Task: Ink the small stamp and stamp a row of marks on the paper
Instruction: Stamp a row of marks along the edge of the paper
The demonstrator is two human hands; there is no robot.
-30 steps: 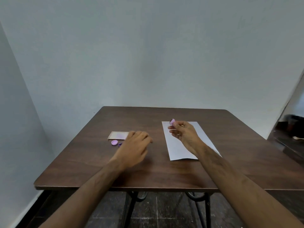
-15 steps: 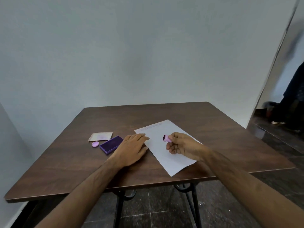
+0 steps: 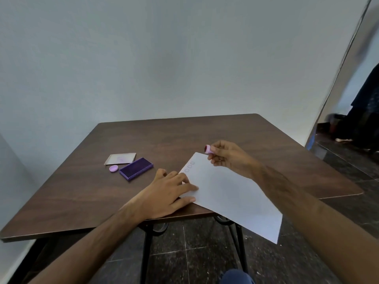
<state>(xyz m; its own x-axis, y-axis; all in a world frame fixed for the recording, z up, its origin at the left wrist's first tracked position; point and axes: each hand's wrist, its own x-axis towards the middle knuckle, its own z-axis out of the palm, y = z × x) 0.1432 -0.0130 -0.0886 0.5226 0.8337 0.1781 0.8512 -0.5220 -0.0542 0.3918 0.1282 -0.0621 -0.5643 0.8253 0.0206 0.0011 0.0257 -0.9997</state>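
A white paper (image 3: 231, 193) lies skewed on the brown table (image 3: 205, 134), its near corner hanging over the front edge. Three faint round marks (image 3: 189, 166) run along its far left edge. My left hand (image 3: 170, 191) presses flat on the paper's left edge, fingers spread. Above the paper's far corner, my right hand (image 3: 229, 156) pinches the small pink stamp (image 3: 207, 149) with its dark face turned left. An open purple ink pad (image 3: 136, 168) sits left of the paper.
The ink pad's clear lid (image 3: 120, 158) and a small lilac cap (image 3: 113, 168) lie at the left of the table. Black metal table legs (image 3: 146, 251) stand over a dark tiled floor. A doorway with a dark shape (image 3: 363, 111) opens at the right.
The paper has slid toward me and now overhangs the front edge. My left hand moved onto its left edge. My right hand lifted the stamp toward the paper's far corner. The view shifted left.
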